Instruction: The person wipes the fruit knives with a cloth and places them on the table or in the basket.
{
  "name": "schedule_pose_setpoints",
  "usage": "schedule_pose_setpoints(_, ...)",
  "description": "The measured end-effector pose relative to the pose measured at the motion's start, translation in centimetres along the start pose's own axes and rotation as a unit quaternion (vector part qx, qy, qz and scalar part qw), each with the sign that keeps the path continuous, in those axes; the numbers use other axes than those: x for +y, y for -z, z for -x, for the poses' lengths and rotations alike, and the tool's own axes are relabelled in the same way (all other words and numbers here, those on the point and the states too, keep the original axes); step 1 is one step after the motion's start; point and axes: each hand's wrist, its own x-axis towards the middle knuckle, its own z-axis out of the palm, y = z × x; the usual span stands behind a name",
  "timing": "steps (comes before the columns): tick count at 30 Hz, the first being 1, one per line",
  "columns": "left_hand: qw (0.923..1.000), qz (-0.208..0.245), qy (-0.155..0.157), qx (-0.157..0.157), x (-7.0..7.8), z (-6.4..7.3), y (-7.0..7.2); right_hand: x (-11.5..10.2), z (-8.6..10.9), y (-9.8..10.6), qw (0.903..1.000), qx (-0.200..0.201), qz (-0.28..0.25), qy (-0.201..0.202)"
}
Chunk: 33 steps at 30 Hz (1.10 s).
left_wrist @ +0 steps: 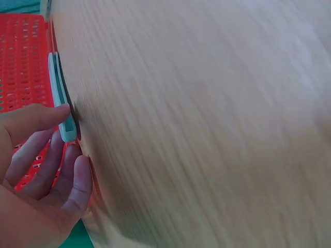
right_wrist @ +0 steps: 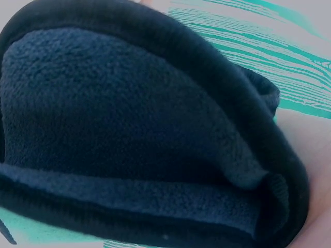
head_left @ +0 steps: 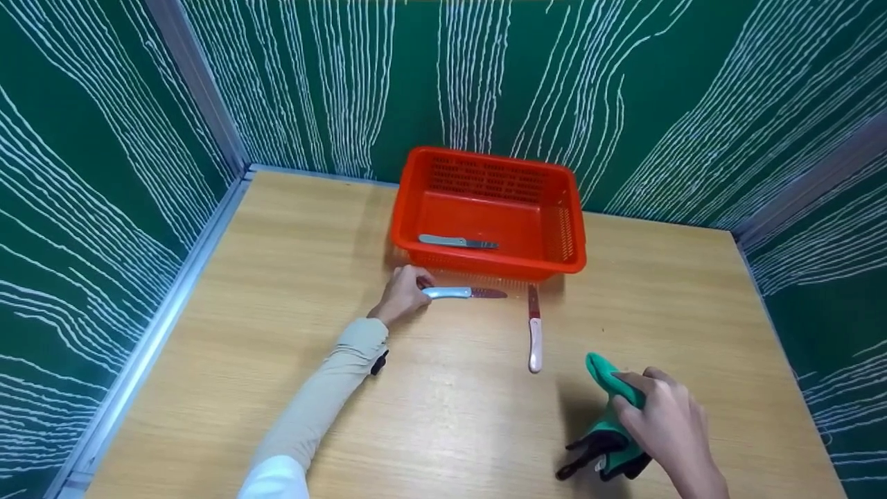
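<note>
My left hand (head_left: 403, 296) pinches the handle end of a light-blue-handled knife (head_left: 452, 292), just in front of the red basket. In the left wrist view, the thumb lies on that knife's handle (left_wrist: 56, 88) with the other fingers loosely bent below it. At the right, my right hand (head_left: 666, 416) grips a green oven mitt (head_left: 613, 388) with black trim. Its dark fleecy lining (right_wrist: 114, 103) and black edge fill most of the right wrist view. Between the hands lies a pale-pink-handled knife (head_left: 535, 343), its reddish blade pointing at the basket.
The red plastic basket (head_left: 488, 265) stands at the back of the wooden table (head_left: 429, 430). Inside it lies another knife (head_left: 445, 240) with a pale handle. Green panels (head_left: 409, 83) with white wavy lines enclose the table at the back and sides.
</note>
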Motion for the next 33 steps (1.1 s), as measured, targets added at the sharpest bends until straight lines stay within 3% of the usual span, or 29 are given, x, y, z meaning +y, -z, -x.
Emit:
schedule_pose_setpoints(10, 0.999, -0.042, 0.007, -0.015, -0.3, -0.6, 0.1, 0.1, 0.2, -0.3, 0.9995, 0.027, -0.01, 0.012)
schedule_pose_setpoints(15, 0.9987, 0.038, 0.033, -0.008, -0.5, -0.6, 0.4, 0.2, 0.3, -0.1, 0.9997, 0.019, -0.011, 0.009)
schedule_pose_setpoints(18, 0.9897, 0.132, 0.056, -0.003, -0.6, -0.5, 0.4, 0.2, 0.3, -0.1, 0.9999, 0.013, -0.008, 0.006)
schedule_pose_setpoints(22, 0.9689, 0.235, 0.076, 0.016, -0.8, -0.3, 0.4, 0.2, 0.2, 0.0, 1.0, 0.005, -0.008, 0.002)
schedule_pose_setpoints(28, 0.9509, 0.297, 0.077, 0.037, -0.4, 0.1, 0.5, 0.3, 0.1, 0.1, 0.9999, -0.005, -0.009, -0.004)
schedule_pose_setpoints(33, 0.9358, 0.346, 0.063, 0.03, -0.1, 0.9, 0.3, 0.3, 0.2, -0.1, 0.9999, 0.006, -0.01, -0.001)
